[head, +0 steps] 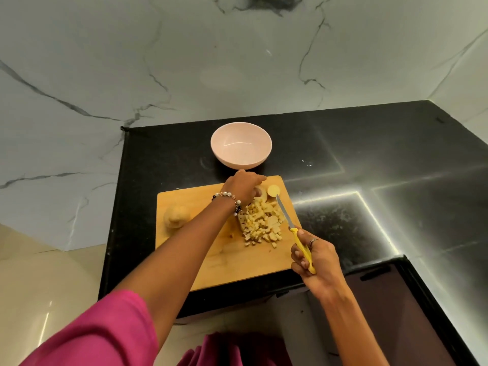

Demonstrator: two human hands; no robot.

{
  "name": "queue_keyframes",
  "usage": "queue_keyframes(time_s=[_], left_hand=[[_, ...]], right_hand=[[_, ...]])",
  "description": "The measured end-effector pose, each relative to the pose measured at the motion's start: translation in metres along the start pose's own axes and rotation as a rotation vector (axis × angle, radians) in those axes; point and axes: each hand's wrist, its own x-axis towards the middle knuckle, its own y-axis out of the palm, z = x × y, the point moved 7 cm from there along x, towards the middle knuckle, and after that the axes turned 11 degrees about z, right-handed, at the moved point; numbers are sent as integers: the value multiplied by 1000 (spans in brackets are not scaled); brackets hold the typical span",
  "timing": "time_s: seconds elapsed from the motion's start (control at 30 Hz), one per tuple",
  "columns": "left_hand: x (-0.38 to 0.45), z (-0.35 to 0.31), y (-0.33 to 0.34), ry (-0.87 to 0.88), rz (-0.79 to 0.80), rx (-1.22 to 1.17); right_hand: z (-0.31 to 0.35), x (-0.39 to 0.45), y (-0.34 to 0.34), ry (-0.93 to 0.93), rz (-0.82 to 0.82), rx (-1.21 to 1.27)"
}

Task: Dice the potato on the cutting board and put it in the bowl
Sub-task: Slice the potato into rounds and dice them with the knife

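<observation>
A wooden cutting board (211, 260) lies on the black counter. A heap of diced potato (261, 223) sits right of its middle. At the far edge of the heap my left hand (243, 186) grips a potato piece (260, 192), with a round slice (273, 191) just beside it. My right hand (314, 260) holds a yellow-handled knife (289, 224), blade pointing away along the right side of the heap, tip near the slice. A peeled potato chunk (176, 216) rests at the board's left end. The pink bowl (241, 147) stands empty behind the board.
The black counter (369, 154) extends to the right and ends at marble walls behind and on the left. The counter's front edge runs just below the board. A dark panel (383, 299) lies lower right.
</observation>
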Motion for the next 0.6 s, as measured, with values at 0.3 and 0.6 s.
queue_keyframes(time_s=[0.3, 0.6], left_hand=[[13, -4, -1, 5, -12, 128], [2, 0, -24, 72, -11, -170]], right_hand=[[1, 9, 2, 10, -10, -46], [4, 14, 8, 5, 5, -57]])
